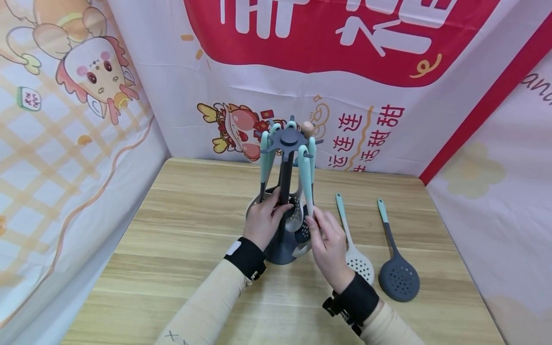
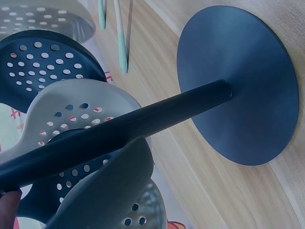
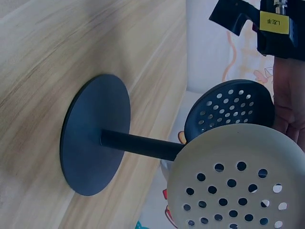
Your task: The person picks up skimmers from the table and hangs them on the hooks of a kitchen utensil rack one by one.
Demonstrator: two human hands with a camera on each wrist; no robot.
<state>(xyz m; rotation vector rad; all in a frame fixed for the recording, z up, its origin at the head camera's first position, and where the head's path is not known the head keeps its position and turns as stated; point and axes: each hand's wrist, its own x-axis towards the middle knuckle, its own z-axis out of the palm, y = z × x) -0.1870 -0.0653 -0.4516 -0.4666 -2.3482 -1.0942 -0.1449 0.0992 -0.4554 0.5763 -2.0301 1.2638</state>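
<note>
A dark grey utensil stand (image 1: 282, 250) is upright on the table, its round base (image 2: 252, 109) flat on the wood. My left hand (image 1: 264, 221) grips its pole (image 2: 167, 118) around mid-height. Several mint-handled utensils hang around the top ring (image 1: 288, 137), including a dark perforated one (image 3: 224, 90). On the right side of the stand, my right hand (image 1: 329, 242) pinches the lower handle of a light grey skimmer (image 3: 214, 148). Its mint handle (image 1: 304, 167) rises to the ring; whether it hangs from the hook is unclear. Fingers of both hands are partly hidden.
To the right on the table lie a light skimmer (image 1: 361, 263), partly behind my right wrist, and a dark grey skimmer (image 1: 398, 282). A printed cloth (image 1: 172, 96) hangs behind the wooden table (image 1: 185, 215), with more cloth at both sides.
</note>
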